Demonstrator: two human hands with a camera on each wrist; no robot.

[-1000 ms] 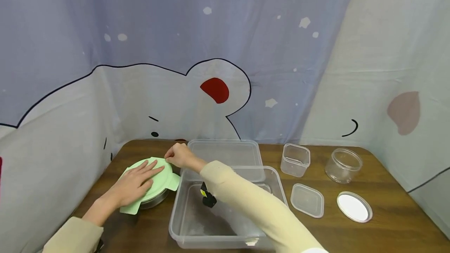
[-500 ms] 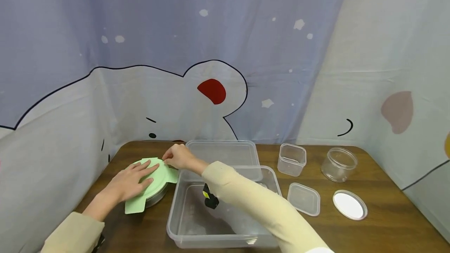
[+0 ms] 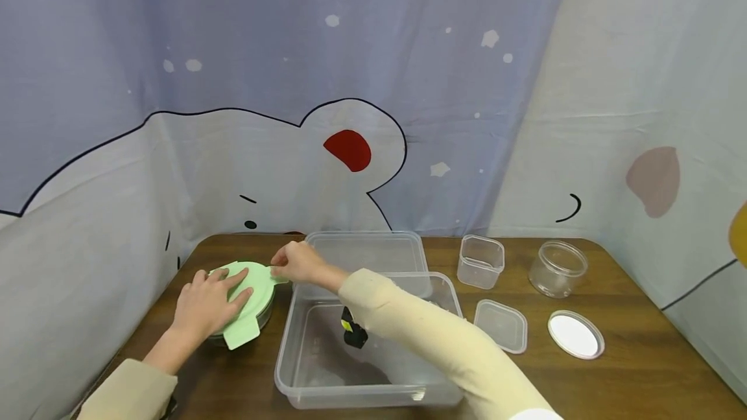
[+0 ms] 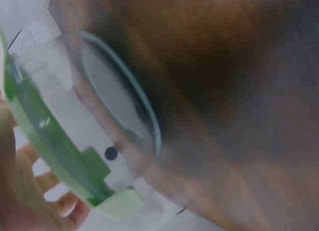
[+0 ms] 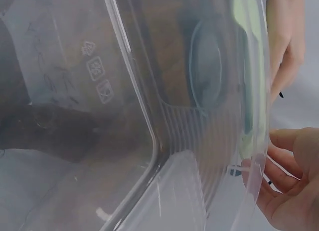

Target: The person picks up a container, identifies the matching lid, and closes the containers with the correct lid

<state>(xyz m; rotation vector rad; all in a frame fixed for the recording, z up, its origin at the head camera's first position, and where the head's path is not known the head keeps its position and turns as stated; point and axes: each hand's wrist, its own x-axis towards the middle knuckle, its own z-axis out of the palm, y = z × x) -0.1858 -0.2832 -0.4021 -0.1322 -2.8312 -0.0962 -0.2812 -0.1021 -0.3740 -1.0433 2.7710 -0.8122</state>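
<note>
A round glass container point(image 4: 119, 91) with a light green lid point(image 3: 252, 297) stands at the table's left side. Flap-like tabs stick out from the lid's rim. My left hand point(image 3: 204, 306) rests on top of the lid with its fingers spread. At the lid's far right edge, my right hand point(image 3: 297, 261) pinches one tab between thumb and fingers. In the left wrist view the lid's green rim and the clear glass wall show from the side. The right wrist view shows the right hand's fingers point(image 5: 281, 171) at the lid edge, beyond a clear plastic wall.
A large clear plastic box point(image 3: 327, 394) stands under my right forearm, its flat lid point(image 3: 367, 251) behind it. To the right are a small square container point(image 3: 480, 264), a round jar point(image 3: 557, 271), a square lid point(image 3: 502, 326) and a round white lid point(image 3: 576, 336). A curtain hangs behind.
The green lid has turned counterclockwise, its near tab moving right and its right tab moving away. My left hand has slid left on it. My right hand now pinches the right tab.
</note>
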